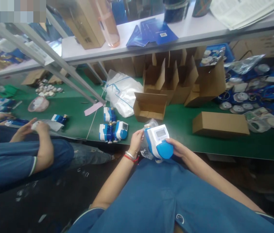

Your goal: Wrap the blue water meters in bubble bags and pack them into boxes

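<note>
I hold a blue and white water meter (158, 139) with a small grey display above my lap, at the near edge of the green table (185, 123). My right hand (177, 148) grips its rounded blue end from the right. My left hand (136, 139), with bracelets on the wrist, pinches a clear plastic bag (146, 152) that wraps the meter's left side. Three more blue and white meters (113, 127) stand on the table just left of my hands.
An open cardboard box (150, 106) lies behind the meter and a closed one (220, 123) to the right. Folded boxes (176, 77) and a white plastic bag (123, 90) sit further back. A co-worker's hands (33, 127) work at left. Meter parts (248, 97) crowd the right.
</note>
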`<state>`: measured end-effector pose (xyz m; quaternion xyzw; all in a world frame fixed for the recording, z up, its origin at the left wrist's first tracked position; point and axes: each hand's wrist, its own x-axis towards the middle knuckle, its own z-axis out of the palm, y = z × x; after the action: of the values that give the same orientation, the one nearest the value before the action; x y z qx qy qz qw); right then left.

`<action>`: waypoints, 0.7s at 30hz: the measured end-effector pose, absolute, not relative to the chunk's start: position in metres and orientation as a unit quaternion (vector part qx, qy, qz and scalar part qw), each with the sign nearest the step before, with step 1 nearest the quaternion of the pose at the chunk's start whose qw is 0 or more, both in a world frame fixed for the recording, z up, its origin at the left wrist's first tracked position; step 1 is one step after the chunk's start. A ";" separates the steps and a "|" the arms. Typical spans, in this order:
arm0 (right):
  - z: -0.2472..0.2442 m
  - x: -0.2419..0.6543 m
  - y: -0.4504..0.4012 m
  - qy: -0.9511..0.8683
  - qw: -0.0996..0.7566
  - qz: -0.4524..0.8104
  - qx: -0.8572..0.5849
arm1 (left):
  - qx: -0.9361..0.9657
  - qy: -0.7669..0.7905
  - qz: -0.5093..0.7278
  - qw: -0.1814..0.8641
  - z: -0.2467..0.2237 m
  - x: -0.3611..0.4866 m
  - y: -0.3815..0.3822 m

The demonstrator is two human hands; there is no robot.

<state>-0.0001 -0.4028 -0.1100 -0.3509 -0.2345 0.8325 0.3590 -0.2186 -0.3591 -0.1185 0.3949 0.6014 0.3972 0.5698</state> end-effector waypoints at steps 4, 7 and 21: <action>-0.096 0.002 -0.396 -0.363 0.314 0.810 -0.337 | 0.452 0.637 0.393 0.485 -0.096 -0.224 -0.347; -0.087 -0.002 -0.392 -0.486 0.274 0.737 -0.383 | 0.500 0.648 0.374 0.437 -0.082 -0.226 -0.334; -0.090 -0.056 -0.391 -0.435 0.398 0.563 -0.579 | 0.857 0.509 0.073 0.039 -0.036 -0.159 -0.363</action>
<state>-0.0555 -0.3911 -0.0901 -0.5790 -0.4349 0.5629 0.3985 -0.1587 -0.3634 -0.0361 0.8568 0.5089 0.0728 0.0387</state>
